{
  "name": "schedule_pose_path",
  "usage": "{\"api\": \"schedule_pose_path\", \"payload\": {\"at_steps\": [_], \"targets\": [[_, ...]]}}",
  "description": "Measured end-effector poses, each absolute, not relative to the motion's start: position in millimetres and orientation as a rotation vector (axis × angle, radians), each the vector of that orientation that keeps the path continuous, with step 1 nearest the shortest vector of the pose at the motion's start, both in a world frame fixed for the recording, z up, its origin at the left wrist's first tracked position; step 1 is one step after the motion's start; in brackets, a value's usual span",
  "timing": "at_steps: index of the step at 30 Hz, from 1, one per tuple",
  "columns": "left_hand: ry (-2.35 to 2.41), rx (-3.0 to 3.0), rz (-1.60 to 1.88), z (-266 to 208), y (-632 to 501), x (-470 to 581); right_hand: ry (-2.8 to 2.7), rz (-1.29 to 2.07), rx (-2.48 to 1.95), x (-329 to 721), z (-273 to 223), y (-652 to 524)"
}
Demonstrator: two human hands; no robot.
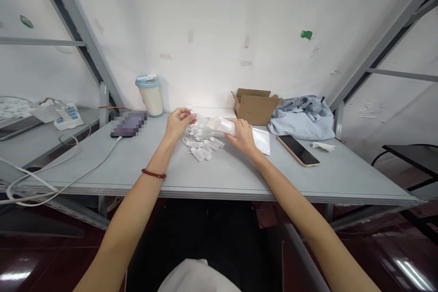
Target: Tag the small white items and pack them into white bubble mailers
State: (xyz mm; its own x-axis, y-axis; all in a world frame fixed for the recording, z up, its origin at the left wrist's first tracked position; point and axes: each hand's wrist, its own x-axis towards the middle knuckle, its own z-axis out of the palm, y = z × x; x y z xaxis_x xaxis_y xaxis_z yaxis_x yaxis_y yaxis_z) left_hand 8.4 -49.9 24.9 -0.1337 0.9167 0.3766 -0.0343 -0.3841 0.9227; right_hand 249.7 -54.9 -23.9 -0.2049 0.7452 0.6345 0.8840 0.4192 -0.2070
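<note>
My left hand (177, 124) is closed in a pinch at the far side of the pile, on a whitish see-through piece too unclear to name. My right hand (243, 138) wraps around a translucent white cylinder (226, 126), which lies nearly level and points toward the left hand. Below and between both hands is a pile of small translucent tubes (205, 146) with white caps and thin loops. Some tubes lie loose at the near side of the pile. Beside the right wrist a silvery-white packet (262, 140) lies flat, partly covered by that hand.
A brown cardboard box (255, 108) stands open by the wall, next to a crumpled light-blue cloth (303, 118). A phone (298, 150) and a crumpled tissue (323, 146) lie right. At left are a blue-lidded cup (150, 96), a blurred-out phone (128, 124) and a white cable (99, 164).
</note>
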Motion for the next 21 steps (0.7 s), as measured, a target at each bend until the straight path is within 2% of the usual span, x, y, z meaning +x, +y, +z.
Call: {"api": "schedule_pose_path", "payload": {"at_steps": [16,21], "targets": [[1.124,1.647,1.537,1,-54,35,-2.082,-0.281,-1.289,242,-22,-62],[1.142,1.677,1.401,1,-61,42,-2.142,-0.348,-1.290,239,-25,-63]]}}
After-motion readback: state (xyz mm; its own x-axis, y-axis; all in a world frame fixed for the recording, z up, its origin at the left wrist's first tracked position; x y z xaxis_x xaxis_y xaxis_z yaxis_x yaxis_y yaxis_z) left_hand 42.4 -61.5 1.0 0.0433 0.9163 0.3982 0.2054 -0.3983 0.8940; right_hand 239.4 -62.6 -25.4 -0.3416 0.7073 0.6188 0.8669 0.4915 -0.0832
